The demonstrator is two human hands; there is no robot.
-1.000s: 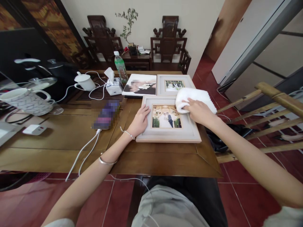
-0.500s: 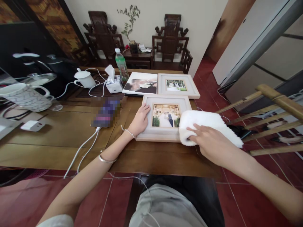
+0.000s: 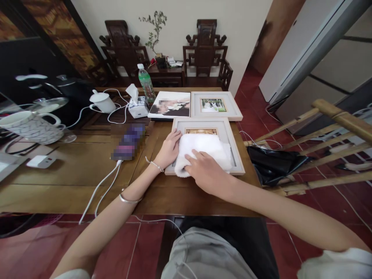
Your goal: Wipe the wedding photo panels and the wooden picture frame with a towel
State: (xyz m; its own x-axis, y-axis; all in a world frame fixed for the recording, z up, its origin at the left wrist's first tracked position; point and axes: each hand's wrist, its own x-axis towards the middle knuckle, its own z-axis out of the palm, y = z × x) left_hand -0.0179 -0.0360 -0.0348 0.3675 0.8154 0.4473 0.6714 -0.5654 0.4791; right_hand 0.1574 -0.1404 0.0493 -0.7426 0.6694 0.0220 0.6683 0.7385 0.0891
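Note:
A light wooden picture frame (image 3: 237, 158) lies flat near the table's front edge. My left hand (image 3: 168, 150) grips its left side, fingers over the border. Folded and fluffy, a white towel (image 3: 203, 143) covers most of the photo, leaving only its top strip showing. Pressing down on the towel is my right hand (image 3: 207, 173), with its fingers curled into the near left fold. Just behind lie a second framed photo (image 3: 236, 110) and, to its left, a white-topped photo panel (image 3: 174, 95) with a couple's picture.
Left on the wooden table (image 3: 87, 186) are a phone (image 3: 128, 141) with a white cable, a tissue box (image 3: 138, 107), a green-labelled bottle (image 3: 147, 83), a lidded cup (image 3: 102, 101), a patterned mug (image 3: 35, 126) and a charger (image 3: 41, 161). A bamboo chair (image 3: 343, 120) stands right.
My right hand has slid the towel left, from the picture frame's right edge to over its photo. My left hand keeps its place on the frame's left side.

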